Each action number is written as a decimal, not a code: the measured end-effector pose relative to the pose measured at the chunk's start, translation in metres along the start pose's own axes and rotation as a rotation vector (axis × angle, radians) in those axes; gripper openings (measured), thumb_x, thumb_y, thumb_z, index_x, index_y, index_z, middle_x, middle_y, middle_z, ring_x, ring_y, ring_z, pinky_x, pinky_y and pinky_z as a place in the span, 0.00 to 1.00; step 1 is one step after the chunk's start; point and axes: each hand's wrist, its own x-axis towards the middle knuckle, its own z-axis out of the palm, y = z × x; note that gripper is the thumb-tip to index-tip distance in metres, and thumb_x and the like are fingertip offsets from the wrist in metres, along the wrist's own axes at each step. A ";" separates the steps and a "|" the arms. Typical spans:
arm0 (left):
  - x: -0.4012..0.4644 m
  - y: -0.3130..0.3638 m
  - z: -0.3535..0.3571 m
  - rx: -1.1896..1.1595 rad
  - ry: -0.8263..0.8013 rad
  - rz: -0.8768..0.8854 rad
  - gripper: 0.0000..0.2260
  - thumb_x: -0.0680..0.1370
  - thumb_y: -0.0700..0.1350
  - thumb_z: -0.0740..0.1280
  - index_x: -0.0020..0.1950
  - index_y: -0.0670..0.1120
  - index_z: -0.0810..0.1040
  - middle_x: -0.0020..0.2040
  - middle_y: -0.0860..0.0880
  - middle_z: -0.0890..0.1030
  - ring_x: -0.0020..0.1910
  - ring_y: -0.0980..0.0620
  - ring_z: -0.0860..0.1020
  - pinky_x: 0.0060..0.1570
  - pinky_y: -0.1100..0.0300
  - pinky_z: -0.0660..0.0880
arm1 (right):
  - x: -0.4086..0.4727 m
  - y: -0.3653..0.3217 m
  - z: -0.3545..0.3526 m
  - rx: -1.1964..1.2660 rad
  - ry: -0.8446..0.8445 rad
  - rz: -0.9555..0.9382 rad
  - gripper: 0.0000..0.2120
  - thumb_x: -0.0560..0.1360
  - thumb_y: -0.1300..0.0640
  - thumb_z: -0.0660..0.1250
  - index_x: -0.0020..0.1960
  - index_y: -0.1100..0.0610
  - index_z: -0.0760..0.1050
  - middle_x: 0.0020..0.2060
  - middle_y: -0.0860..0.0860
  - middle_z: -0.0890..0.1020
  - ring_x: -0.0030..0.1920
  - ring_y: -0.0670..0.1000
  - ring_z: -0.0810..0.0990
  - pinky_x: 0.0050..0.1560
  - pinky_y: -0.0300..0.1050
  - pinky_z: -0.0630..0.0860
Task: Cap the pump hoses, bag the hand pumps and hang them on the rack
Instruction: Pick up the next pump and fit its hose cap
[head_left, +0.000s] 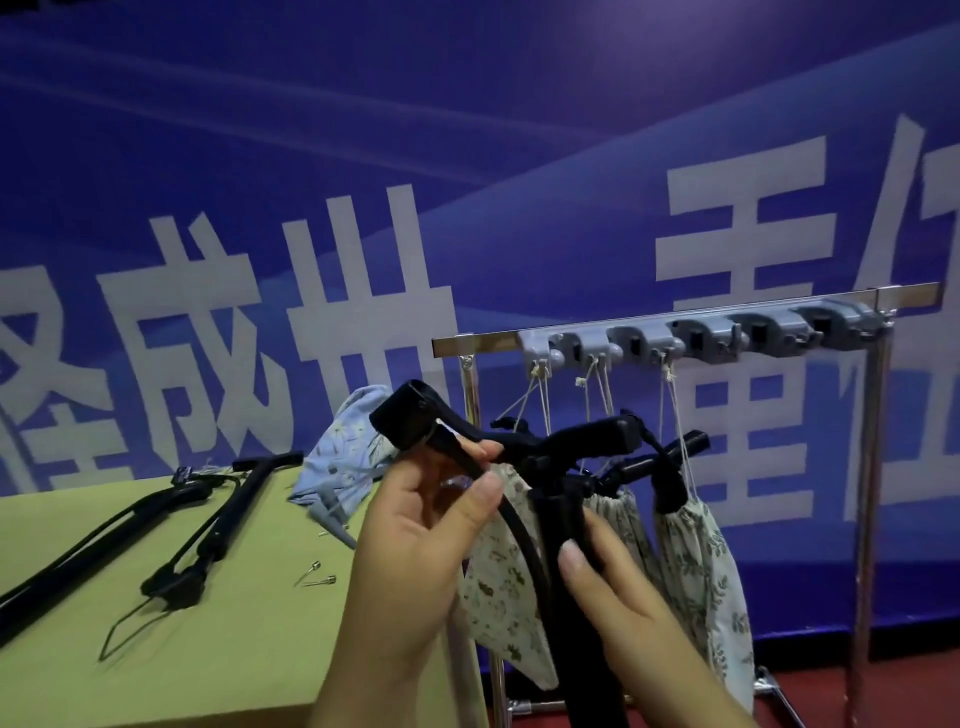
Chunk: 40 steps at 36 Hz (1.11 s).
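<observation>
Left hand (415, 525) grip pinching the pump hose (511, 514) end; right hand (613, 587) grip holding the hand pump (571, 519) barrel, off the surface's (234, 649) right edge.

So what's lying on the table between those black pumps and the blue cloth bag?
In the head view, two small metal needles lie on the green table, between the nearer pump and the blue bag.

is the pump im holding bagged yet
Not bagged: the hand pump held by the left hand and right hand shows bare black.
</observation>
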 end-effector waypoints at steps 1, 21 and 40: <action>0.001 0.002 -0.002 0.048 -0.008 0.006 0.08 0.69 0.41 0.73 0.43 0.54 0.83 0.46 0.52 0.85 0.48 0.58 0.82 0.45 0.68 0.76 | -0.001 -0.001 0.000 -0.016 0.007 -0.011 0.16 0.73 0.42 0.62 0.60 0.37 0.69 0.53 0.30 0.79 0.55 0.33 0.77 0.53 0.29 0.73; 0.002 0.005 -0.009 0.183 -0.055 -0.028 0.09 0.62 0.44 0.75 0.41 0.50 0.82 0.45 0.52 0.85 0.51 0.56 0.81 0.53 0.62 0.76 | -0.006 -0.002 0.008 -0.167 -0.097 -0.115 0.21 0.63 0.34 0.69 0.55 0.26 0.69 0.56 0.34 0.79 0.58 0.36 0.77 0.59 0.40 0.72; 0.009 0.018 -0.019 0.531 -0.183 -0.095 0.17 0.62 0.55 0.70 0.50 0.60 0.80 0.50 0.66 0.81 0.54 0.68 0.76 0.48 0.72 0.69 | -0.004 -0.011 0.006 -0.267 -0.090 -0.113 0.19 0.69 0.48 0.73 0.55 0.32 0.72 0.52 0.35 0.81 0.54 0.36 0.78 0.50 0.27 0.72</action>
